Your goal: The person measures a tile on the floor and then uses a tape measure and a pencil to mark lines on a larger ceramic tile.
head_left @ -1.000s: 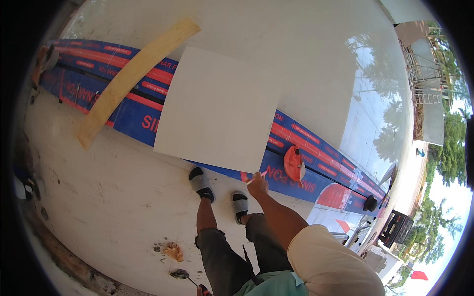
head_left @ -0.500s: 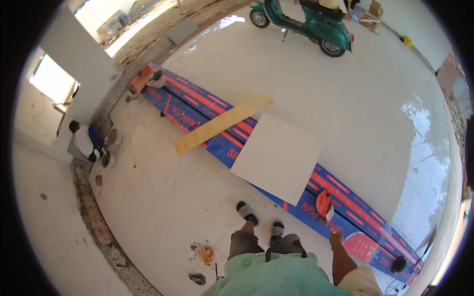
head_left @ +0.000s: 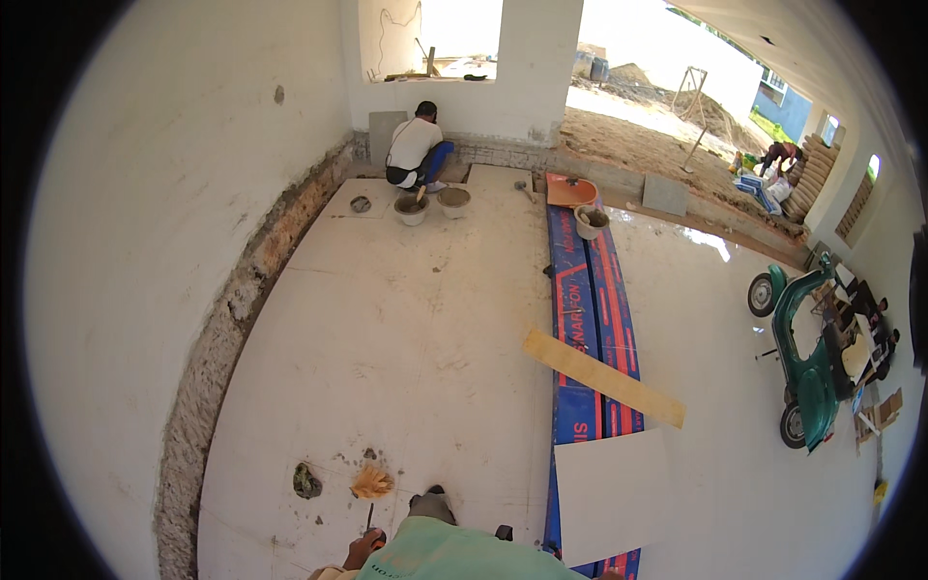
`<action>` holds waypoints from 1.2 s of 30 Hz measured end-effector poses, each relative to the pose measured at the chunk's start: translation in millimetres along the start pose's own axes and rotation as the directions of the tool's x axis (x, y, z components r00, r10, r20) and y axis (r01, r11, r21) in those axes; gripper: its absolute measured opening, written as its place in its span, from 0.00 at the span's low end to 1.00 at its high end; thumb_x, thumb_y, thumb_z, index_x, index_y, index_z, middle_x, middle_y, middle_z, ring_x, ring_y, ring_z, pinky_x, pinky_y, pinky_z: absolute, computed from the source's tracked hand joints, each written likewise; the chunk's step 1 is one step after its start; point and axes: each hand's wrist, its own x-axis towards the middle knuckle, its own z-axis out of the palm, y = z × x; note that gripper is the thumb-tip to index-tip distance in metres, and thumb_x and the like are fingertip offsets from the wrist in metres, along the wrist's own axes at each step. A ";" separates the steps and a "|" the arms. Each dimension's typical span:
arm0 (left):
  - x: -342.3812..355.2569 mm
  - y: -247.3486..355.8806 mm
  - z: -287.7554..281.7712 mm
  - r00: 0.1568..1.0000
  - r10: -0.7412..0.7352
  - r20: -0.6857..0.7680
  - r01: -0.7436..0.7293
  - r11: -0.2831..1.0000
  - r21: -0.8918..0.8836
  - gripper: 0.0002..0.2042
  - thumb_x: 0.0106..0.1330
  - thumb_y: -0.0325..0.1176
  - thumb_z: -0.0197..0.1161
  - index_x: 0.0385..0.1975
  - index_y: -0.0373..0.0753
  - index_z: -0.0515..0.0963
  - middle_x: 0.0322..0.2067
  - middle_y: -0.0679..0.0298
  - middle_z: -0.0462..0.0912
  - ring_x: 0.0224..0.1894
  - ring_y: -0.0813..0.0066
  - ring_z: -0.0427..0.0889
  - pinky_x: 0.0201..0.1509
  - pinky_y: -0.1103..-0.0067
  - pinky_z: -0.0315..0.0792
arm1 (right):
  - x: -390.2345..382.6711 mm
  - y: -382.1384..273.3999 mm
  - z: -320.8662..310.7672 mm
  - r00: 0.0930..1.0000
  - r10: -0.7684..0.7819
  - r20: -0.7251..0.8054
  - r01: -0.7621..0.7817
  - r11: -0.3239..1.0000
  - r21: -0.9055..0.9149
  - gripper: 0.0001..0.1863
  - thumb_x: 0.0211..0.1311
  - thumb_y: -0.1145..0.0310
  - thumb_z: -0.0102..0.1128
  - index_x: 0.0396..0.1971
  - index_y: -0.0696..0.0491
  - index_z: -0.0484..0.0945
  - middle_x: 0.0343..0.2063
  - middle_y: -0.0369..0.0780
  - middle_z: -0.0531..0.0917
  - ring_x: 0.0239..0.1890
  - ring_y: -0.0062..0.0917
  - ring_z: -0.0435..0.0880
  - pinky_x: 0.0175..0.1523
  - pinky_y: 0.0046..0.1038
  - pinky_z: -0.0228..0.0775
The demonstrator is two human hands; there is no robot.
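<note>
At the lower edge, my left hand [head_left: 364, 549] is closed around a thin dark stick-like tool [head_left: 369, 517]; its exact kind does not show. Just beyond its tip, a tan bristly clump [head_left: 371, 481] lies on the pale tiled floor [head_left: 406, 338], beside a dark crumpled lump [head_left: 306, 480]. Only a sliver of what seems to be my right hand [head_left: 611, 575] shows at the bottom, near the large white tile [head_left: 614, 493], its fingers hidden. That tile rests on blue-and-red cardboard strips [head_left: 577, 333].
A yellowish board [head_left: 609, 377] crosses the cardboard. A co-worker [head_left: 416, 150] squats by the far wall near two buckets [head_left: 411, 211]. An orange basin [head_left: 570, 190] and another bucket [head_left: 591, 222] stand at the cardboard's far end. A green scooter [head_left: 807, 358] is at right.
The view has swung left and up toward the co-worker and far wall. My right hand, earlier near a red cap on the cardboard, is now almost out of the picture.
</note>
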 end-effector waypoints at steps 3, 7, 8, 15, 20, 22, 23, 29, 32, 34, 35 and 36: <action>22.7 9.4 -28.6 0.999 0.053 0.012 -0.051 0.994 -0.091 0.18 0.53 0.45 0.72 0.29 0.41 0.71 0.18 0.69 0.67 0.19 0.78 0.68 0.23 0.80 0.66 | -8.2 -47.5 64.5 0.911 -0.413 -0.012 0.378 0.844 -0.380 0.26 0.71 0.55 0.46 0.18 0.62 0.68 0.16 0.50 0.74 0.17 0.42 0.74 0.26 0.44 0.65; 47.4 28.3 -67.1 0.993 0.105 -0.059 -0.113 0.980 -0.162 0.18 0.54 0.45 0.71 0.29 0.40 0.71 0.18 0.68 0.67 0.18 0.77 0.68 0.22 0.79 0.66 | -47.4 -143.9 182.5 0.726 -0.676 0.125 0.618 0.562 -0.550 0.25 0.70 0.58 0.48 0.19 0.62 0.69 0.17 0.52 0.74 0.21 0.44 0.76 0.29 0.44 0.65; 53.7 38.5 -73.2 0.991 0.090 -0.101 -0.106 0.981 -0.162 0.18 0.54 0.45 0.71 0.29 0.40 0.71 0.18 0.68 0.67 0.18 0.77 0.69 0.21 0.79 0.67 | -68.0 -174.7 213.6 0.709 -0.688 0.157 0.635 0.525 -0.566 0.24 0.70 0.59 0.49 0.19 0.62 0.69 0.18 0.52 0.74 0.24 0.45 0.77 0.31 0.44 0.65; 113.4 203.6 39.9 0.911 -0.069 -0.406 0.008 0.989 -0.151 0.19 0.54 0.46 0.72 0.29 0.38 0.71 0.17 0.66 0.69 0.10 0.77 0.64 0.11 0.78 0.58 | -55.8 -259.4 331.8 0.795 -0.540 0.276 0.603 0.651 -0.462 0.22 0.71 0.57 0.48 0.22 0.61 0.69 0.13 0.49 0.74 0.15 0.41 0.76 0.20 0.43 0.63; 159.2 263.3 80.8 0.921 -0.047 -0.387 -0.013 0.988 -0.152 0.19 0.56 0.48 0.70 0.30 0.39 0.73 0.18 0.66 0.71 0.12 0.78 0.66 0.12 0.78 0.58 | 18.8 -252.3 379.8 0.936 -0.012 0.351 0.108 0.961 -0.255 0.22 0.73 0.53 0.40 0.30 0.58 0.68 0.13 0.47 0.76 0.09 0.35 0.72 0.12 0.36 0.60; 183.6 280.5 94.7 0.919 -0.069 -0.389 -0.015 0.978 -0.210 0.18 0.56 0.48 0.70 0.31 0.40 0.74 0.19 0.66 0.72 0.13 0.77 0.67 0.13 0.78 0.59 | 105.8 -253.6 395.9 0.838 0.175 0.517 -0.127 0.984 -0.127 0.20 0.72 0.51 0.41 0.40 0.56 0.67 0.16 0.49 0.76 0.12 0.36 0.74 0.15 0.37 0.61; 188.2 288.3 96.9 0.908 -0.083 -0.411 -0.020 0.971 -0.240 0.17 0.56 0.47 0.70 0.31 0.40 0.75 0.19 0.66 0.72 0.13 0.77 0.68 0.14 0.78 0.60 | 115.4 -267.3 415.6 0.791 0.233 0.566 -0.173 0.972 -0.158 0.20 0.71 0.50 0.42 0.44 0.54 0.66 0.19 0.49 0.77 0.15 0.38 0.76 0.17 0.39 0.63; 196.1 326.9 93.5 0.832 -0.069 -0.550 -0.088 0.963 -0.254 0.19 0.62 0.52 0.62 0.35 0.40 0.77 0.26 0.64 0.80 0.25 0.73 0.77 0.29 0.77 0.70 | -17.6 -404.7 603.1 0.852 -0.047 0.522 0.321 0.834 -0.448 0.20 0.72 0.53 0.41 0.42 0.58 0.66 0.23 0.50 0.83 0.16 0.35 0.81 0.17 0.35 0.67; 253.3 308.1 61.1 0.837 -0.144 -0.528 -0.042 0.945 -0.325 0.19 0.64 0.53 0.61 0.31 0.40 0.77 0.25 0.64 0.80 0.24 0.76 0.76 0.29 0.77 0.70 | -49.6 -486.2 722.1 0.738 -0.215 0.640 0.526 0.778 -0.345 0.18 0.72 0.54 0.44 0.37 0.56 0.67 0.21 0.48 0.82 0.15 0.31 0.81 0.15 0.27 0.67; 288.0 294.1 19.1 0.946 0.133 -0.297 -0.234 0.911 -0.339 0.19 0.59 0.52 0.65 0.27 0.41 0.74 0.19 0.68 0.71 0.19 0.76 0.70 0.26 0.77 0.66 | -102.6 -530.0 802.0 0.664 -0.270 0.697 0.570 0.786 -0.238 0.17 0.71 0.55 0.46 0.34 0.56 0.67 0.20 0.48 0.81 0.14 0.30 0.79 0.15 0.26 0.66; 305.9 297.5 2.3 0.947 0.276 -0.162 -0.318 0.873 -0.369 0.19 0.57 0.52 0.68 0.25 0.41 0.73 0.16 0.69 0.66 0.17 0.77 0.68 0.25 0.77 0.65 | -120.8 -546.1 838.0 0.633 -0.289 0.718 0.583 0.788 -0.198 0.17 0.71 0.55 0.46 0.34 0.56 0.67 0.19 0.47 0.81 0.13 0.29 0.79 0.14 0.26 0.66; 325.1 310.3 5.2 0.948 0.213 -0.236 -0.286 0.895 -0.343 0.19 0.57 0.52 0.68 0.25 0.41 0.72 0.15 0.69 0.66 0.17 0.77 0.67 0.24 0.77 0.64 | -131.3 -564.3 866.8 0.614 -0.320 0.721 0.599 0.784 -0.162 0.17 0.71 0.55 0.47 0.34 0.55 0.67 0.19 0.47 0.81 0.13 0.29 0.78 0.14 0.26 0.66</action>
